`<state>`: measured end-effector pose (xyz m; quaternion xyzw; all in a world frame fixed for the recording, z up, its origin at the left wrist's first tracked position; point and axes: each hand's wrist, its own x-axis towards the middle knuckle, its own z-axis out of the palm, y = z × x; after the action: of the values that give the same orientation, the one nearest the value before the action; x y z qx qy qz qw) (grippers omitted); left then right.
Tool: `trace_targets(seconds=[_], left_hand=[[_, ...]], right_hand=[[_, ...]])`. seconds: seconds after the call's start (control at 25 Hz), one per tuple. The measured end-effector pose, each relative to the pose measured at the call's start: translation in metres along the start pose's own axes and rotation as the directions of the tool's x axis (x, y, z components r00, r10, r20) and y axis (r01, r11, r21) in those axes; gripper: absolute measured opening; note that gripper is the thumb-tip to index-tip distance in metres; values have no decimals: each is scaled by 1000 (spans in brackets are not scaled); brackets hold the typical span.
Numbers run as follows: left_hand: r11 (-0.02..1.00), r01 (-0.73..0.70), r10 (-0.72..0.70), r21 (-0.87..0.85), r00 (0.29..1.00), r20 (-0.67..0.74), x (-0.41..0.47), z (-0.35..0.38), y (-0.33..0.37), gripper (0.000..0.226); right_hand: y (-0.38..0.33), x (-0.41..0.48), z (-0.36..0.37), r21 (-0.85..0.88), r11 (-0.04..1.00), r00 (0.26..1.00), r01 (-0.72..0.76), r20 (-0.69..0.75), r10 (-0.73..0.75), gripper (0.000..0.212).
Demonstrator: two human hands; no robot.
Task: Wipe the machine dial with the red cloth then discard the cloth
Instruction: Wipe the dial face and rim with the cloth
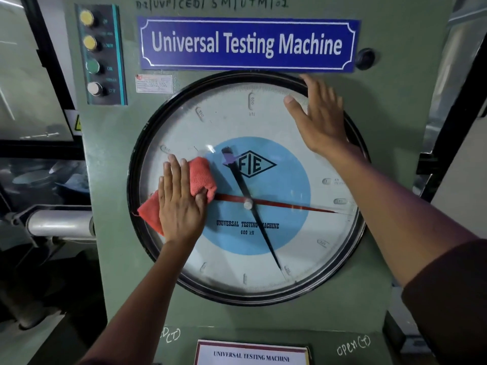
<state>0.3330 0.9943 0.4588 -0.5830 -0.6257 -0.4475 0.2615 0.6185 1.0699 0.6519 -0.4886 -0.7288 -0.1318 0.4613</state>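
Large round glass-fronted machine dial (303,248), black rim, white face, blue centre, on green panel. Right hand (320,119) flat, fingers spread, resting on dial's upper right rim, holding nothing. Left hand (181,204) flat, pressing crumpled red cloth (199,177) against glass, left of centre.
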Motion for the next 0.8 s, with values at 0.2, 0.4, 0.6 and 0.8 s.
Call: trace_targets(seconds=[0.2,0.4,0.6,0.8], left_hand=[[1000,-11,11,10,999,-49,58,-8,26,69],[987,-161,162,20,984,-80,113,-7,88,68],[888,-453,452,80,891,37,89,7,112,71],[978,-195,199,79,979,-40,99,-6,52,72]], right_hand=[[-1,1,3,4,1000,1000,0,-16,1,69],[2,4,1,40,999,1000,-8,-9,8,71],[2,3,-2,88,996,1000,-14,-2,14,62],[9,5,-14,188,982,998,-25,64,13,59]])
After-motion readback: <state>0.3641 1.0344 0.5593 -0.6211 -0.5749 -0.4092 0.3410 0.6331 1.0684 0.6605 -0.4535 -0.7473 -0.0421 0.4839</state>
